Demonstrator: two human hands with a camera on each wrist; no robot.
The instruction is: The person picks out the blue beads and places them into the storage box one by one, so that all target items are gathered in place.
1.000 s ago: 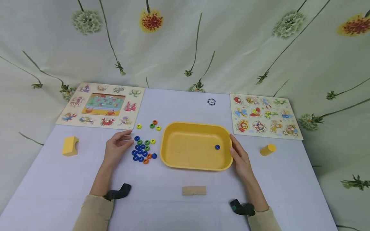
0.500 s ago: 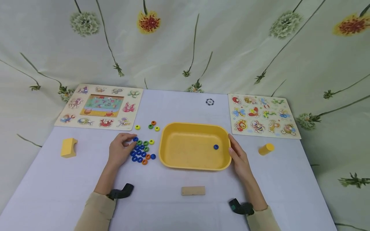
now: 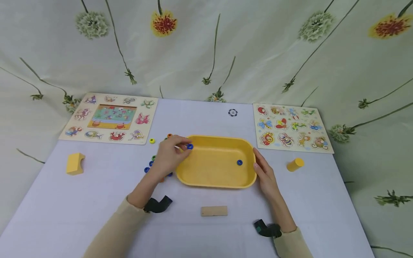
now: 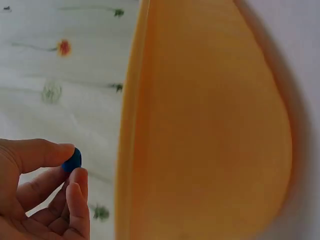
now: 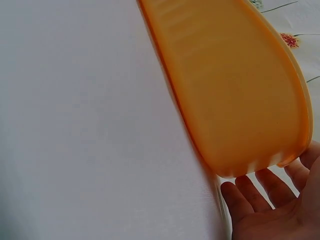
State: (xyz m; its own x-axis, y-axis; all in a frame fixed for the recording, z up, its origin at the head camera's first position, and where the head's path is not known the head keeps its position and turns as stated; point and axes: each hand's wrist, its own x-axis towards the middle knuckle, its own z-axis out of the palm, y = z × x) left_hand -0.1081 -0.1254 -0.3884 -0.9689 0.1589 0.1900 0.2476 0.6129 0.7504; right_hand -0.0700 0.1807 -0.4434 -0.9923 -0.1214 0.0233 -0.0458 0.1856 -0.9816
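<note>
Between thumb and fingertips, my left hand [image 3: 170, 154] pinches a small blue ring bead [image 3: 190, 146], held over the left rim of a yellow plastic tray [image 3: 214, 182]. In the left wrist view that blue bead [image 4: 73, 160] shows at the thumb tip. A second blue ring bead [image 3: 240, 162] lies inside the tray toward its right end. My right hand [image 3: 267, 175] rests against the tray's right side, its fingertips touching the outer wall in the right wrist view. Left of the tray, several loose beads [image 3: 147, 170] in blue, green, yellow and orange lie partly hidden behind my left hand and forearm.
Picture puzzle boards lie at the back left [image 3: 109, 116] and back right [image 3: 292, 128]. A black-and-white chip [image 3: 232, 113] sits between them. A yellow notched block [image 3: 75, 163] stands far left, a yellow cylinder [image 3: 295, 164] right, and a wooden plank [image 3: 214, 211] in front.
My left hand reached the bead cluster, picked up a blue bead from its top, and carried it right to the tray's rim. My right hand has stayed against the tray.
</note>
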